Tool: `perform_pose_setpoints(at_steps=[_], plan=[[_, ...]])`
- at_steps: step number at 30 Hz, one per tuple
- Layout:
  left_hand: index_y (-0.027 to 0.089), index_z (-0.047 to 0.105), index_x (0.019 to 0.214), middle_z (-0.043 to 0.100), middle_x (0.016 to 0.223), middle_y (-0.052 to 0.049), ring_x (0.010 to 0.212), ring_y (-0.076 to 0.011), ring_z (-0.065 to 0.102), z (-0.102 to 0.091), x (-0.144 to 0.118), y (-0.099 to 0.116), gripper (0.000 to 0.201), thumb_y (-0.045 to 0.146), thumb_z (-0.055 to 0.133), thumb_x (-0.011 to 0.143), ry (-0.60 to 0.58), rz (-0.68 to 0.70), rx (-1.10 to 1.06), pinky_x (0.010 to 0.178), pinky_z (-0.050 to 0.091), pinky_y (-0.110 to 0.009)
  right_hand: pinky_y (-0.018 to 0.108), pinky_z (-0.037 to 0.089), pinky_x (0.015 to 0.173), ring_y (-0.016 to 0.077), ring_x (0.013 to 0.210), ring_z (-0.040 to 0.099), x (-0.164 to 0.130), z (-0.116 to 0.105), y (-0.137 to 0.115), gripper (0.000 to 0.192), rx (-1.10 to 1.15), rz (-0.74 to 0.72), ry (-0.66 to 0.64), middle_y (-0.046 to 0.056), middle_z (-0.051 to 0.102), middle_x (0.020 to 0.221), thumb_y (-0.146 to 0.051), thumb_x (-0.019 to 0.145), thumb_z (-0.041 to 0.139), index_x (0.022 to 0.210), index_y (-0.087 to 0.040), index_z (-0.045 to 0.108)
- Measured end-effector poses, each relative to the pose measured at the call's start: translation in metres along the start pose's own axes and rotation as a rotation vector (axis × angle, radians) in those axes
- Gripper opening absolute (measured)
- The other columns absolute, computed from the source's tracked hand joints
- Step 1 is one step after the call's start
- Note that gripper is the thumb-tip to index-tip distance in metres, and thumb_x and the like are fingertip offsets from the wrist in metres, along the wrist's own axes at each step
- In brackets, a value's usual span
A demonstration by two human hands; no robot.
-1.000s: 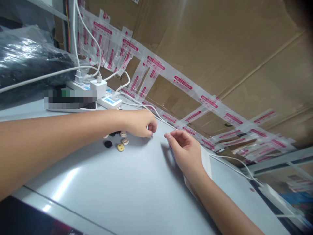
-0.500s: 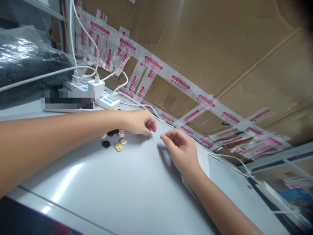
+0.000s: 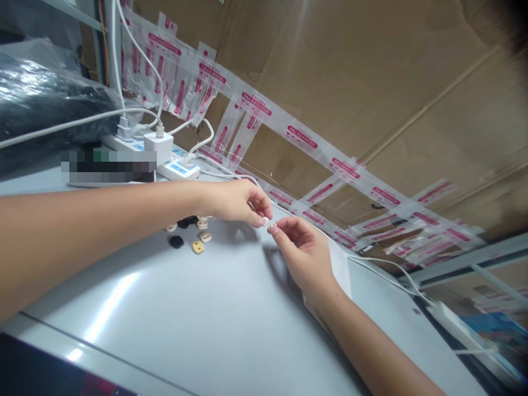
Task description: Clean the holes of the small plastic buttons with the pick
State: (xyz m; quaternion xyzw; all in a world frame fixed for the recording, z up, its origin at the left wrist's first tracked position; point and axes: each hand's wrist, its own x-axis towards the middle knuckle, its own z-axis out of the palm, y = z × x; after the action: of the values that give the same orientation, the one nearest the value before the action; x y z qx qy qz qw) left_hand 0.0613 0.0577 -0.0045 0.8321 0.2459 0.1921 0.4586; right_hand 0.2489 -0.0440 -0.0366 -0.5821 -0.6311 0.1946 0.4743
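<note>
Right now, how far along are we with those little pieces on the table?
Done: nothing finished shows. In hand: the left hand and right hand meet fingertip to fingertip over the grey table, pinching a tiny white piece. Left: a cluster of loose beige and black pieces lies under the left wrist.

You're at small packing workshop bench: taped cardboard wall (image 3: pixel 371 82), power strip (image 3: pixel 165 159) with chargers, bagged stock (image 3: pixel 41 104).

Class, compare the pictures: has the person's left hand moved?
Yes. The left hand has lifted off the table and shifted right, away from the scattered buttons, meeting the right hand.
</note>
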Motion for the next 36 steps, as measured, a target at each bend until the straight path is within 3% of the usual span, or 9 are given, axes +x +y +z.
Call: perform_pose_setpoints(at_steps=[17,24,30,36], plan=[[0.018,0.071,0.093,0.074,0.089,-0.002,0.086,-0.0156,0.067,0.0027,0.0025,-0.0036,0.021,0.03,0.073,0.075,-0.026,0.057,-0.019,0.075,0.049,-0.024,0.029,0.043,0.061,0.0165,0.067,0.058,-0.0007,0.0014,-0.0028,0.024,-0.001,0.036,-0.019,0.004,0.071,0.081,-0.043,0.08,0.074,0.085,-0.02,0.069],[0.018,0.071,0.091,0.074,0.085,-0.001,0.082,-0.0141,0.068,0.0057,0.0015,-0.0025,0.018,0.027,0.074,0.076,0.003,0.042,-0.065,0.074,0.05,-0.023,0.03,0.046,0.065,0.0187,0.072,0.063,0.0003,-0.0001,0.0006,0.025,0.027,0.045,-0.034,0.005,0.074,0.085,-0.044,0.081,0.075,0.087,-0.02,0.072],[0.018,0.074,0.091,0.075,0.085,-0.002,0.08,-0.0148,0.068,0.0065,0.0007,-0.0001,0.018,0.028,0.075,0.076,0.025,0.03,0.019,0.07,0.05,-0.023,0.031,0.048,0.067,0.019,0.072,0.065,0.0006,-0.0004,0.0011,0.028,0.058,0.095,-0.048,0.005,0.076,0.081,-0.046,0.078,0.078,0.085,-0.02,0.076],[0.018,0.074,0.09,0.076,0.084,-0.002,0.079,-0.0149,0.068,0.0084,0.0003,-0.0001,0.018,0.029,0.077,0.075,0.049,0.02,0.002,0.071,0.049,-0.024,0.034,0.053,0.076,0.0229,0.083,0.071,0.0008,-0.0017,0.002,0.031,0.176,0.133,-0.063,0.007,0.079,0.088,-0.048,0.075,0.081,0.089,-0.02,0.079]])
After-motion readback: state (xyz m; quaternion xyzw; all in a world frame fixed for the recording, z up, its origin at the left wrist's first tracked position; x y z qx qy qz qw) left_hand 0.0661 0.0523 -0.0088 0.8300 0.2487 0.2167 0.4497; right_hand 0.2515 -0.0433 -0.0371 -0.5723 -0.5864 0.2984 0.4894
